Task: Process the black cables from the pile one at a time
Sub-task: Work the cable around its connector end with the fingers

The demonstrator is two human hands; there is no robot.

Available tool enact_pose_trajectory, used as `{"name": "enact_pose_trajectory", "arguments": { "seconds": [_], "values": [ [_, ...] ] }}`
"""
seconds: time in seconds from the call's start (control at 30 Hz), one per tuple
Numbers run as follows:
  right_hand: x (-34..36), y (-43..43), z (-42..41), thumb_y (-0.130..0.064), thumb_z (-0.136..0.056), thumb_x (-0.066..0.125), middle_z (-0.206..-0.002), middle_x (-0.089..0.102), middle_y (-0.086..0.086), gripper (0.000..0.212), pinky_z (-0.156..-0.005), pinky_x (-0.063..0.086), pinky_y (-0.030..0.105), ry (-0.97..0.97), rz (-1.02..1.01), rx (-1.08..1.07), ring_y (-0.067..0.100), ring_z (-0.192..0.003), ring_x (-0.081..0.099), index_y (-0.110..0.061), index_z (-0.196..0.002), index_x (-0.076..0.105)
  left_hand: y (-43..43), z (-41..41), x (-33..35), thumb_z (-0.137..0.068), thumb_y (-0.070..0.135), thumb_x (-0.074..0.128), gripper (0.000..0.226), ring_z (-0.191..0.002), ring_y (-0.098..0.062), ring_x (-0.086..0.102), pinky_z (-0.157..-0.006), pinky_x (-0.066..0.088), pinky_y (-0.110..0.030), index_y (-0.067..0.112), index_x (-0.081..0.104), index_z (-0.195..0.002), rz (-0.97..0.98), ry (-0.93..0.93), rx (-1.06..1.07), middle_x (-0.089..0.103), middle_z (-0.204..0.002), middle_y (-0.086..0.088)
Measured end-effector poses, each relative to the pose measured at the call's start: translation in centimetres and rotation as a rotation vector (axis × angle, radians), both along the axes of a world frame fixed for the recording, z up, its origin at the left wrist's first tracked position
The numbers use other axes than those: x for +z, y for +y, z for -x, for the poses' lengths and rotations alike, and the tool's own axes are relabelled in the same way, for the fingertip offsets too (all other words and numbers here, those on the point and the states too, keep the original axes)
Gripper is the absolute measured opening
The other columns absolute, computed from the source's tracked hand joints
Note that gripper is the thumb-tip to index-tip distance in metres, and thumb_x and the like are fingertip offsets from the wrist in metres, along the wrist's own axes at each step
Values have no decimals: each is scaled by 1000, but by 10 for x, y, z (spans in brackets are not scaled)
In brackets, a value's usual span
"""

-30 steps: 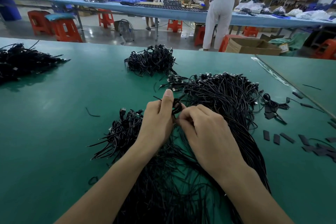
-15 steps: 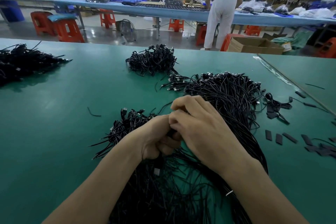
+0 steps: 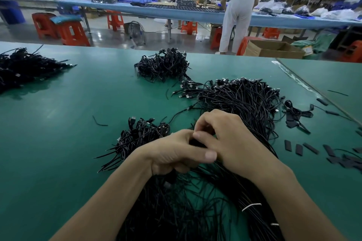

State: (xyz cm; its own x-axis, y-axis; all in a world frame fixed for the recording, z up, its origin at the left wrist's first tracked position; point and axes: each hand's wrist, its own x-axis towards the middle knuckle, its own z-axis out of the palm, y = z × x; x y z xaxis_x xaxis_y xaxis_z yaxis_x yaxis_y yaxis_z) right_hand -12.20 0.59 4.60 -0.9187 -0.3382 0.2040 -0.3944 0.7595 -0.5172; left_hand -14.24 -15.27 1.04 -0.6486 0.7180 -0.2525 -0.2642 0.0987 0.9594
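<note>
In the head view I see the left hand [image 3: 172, 152] and the right hand [image 3: 229, 139] meeting in the lower centre of the frame, over the green table mat [image 3: 68, 123]. Both hands have their fingers curled. Between them is one thin black cable [image 3: 195, 142], of which only a short dark part shows. The left hand closes round it, with the thumb stretched toward the right hand, and the right hand pinches it with its fingertips. I cannot tell how the rest of this cable runs, because it gets lost among the strands below.

The hands are directly over the big loose pile of black cables [image 3: 244, 100], which goes from the centre right of the frame down to the bottom edge. A white tie [image 3: 251, 206] is round some strands at the lower right.

Just left of the left hand lies a small bundle of black cables [image 3: 141, 133]. A rounder heap of black cables [image 3: 162, 64] lies in the upper centre, and another dark heap [image 3: 23, 66] lies at the upper left edge. At the right, short flat black strips [image 3: 299, 148] lie scattered on the mat.

At the top of the frame, two people stand at a long blue bench [image 3: 137, 8].
</note>
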Motion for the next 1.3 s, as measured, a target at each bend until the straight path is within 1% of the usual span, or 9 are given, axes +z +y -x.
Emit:
{"name": "enact_pose_trajectory", "arguments": {
  "seconds": [0.13, 0.33, 0.43, 0.53, 0.77, 1.0, 1.1, 1.2, 1.3],
  "values": [
    [-2, -1, -1, -30, -96, 58, -106, 52, -11, 18, -90, 50, 34, -30, -89, -43, 11, -98, 54, -27, -114, 59, 6, -2, 2, -78, -2, 78, 29, -41, -2, 39, -38, 28, -16, 20, 63, -66, 172, 181, 14, 48, -51, 12],
    [0, -2, -3, -35, -96, 60, -102, 48, -9, 10, -81, 45, 26, 12, -159, -70, 13, -94, 52, -26, -95, 65, 10, -4, 0, -85, 1, 71, 23, -40, -6, 35, -39, 27, -16, -16, 56, -86, 295, 262, 102, 44, -52, 7],
    [4, -2, -4, -36, -97, 59, -101, 50, -10, 11, -71, 36, 19, 40, -191, -54, 10, -92, 49, -26, -93, 64, 8, -4, 2, -87, 6, 72, 20, -41, -7, 35, -40, 28, -17, -10, 59, -86, 314, 285, 85, 45, -52, 9],
    [5, -2, -4, -39, -100, 52, -104, 51, -9, 15, -86, 37, 24, 118, -325, -17, 12, -102, 44, -28, -99, 62, 9, -4, 2, -89, 9, 71, 14, -42, -7, 32, -41, 26, -17, 4, 60, -81, 322, 297, 88, 41, -51, 10],
    [-11, -2, 2, -34, -101, 45, -102, 51, -6, 18, -90, 37, 30, 315, -430, -103, 17, -101, 43, -24, -103, 60, 14, 4, -4, -94, 8, 41, 24, -47, -9, 27, -41, 21, -20, 17, 45, -72, -10, -93, 366, 37, -59, 5],
    [-28, -6, 6, -26, -100, 54, -93, 60, -7, 13, -72, 43, 17, 165, 318, -258, 6, -83, 55, -22, -89, 61, 22, 3, -4, -104, 12, 46, 11, -64, -12, 54, -59, 45, -25, 11, 54, -96, -350, 13, 584, 56, -76, -1],
    [-25, -8, 6, -20, -100, 56, -82, 68, 0, 19, -72, 52, 35, -64, 764, -295, 12, -74, 60, -16, -85, 67, 24, 3, -5, -100, 7, 54, 8, -82, -12, 59, -78, 53, -25, 12, 59, -104, -308, 304, 641, 65, -86, 3],
    [-19, -6, 4, -18, -100, 56, -65, 59, -6, 37, -57, 46, 22, -319, 1121, -228, 6, -62, 51, -22, -68, 74, 23, 3, -2, -93, 1, 64, 19, -84, -5, 63, -75, 50, -17, 19, 61, -98, -201, 653, 697, 68, -88, 10],
    [-17, -3, 5, -18, -99, 57, -59, 54, -10, 42, -47, 34, 18, -417, 1167, -219, 3, -56, 44, -25, -61, 72, 18, 0, -4, -87, 8, 73, 22, -84, 0, 59, -72, 42, -10, 26, 63, -94, -21, 953, 783, 67, -89, 16]
  ]
}}
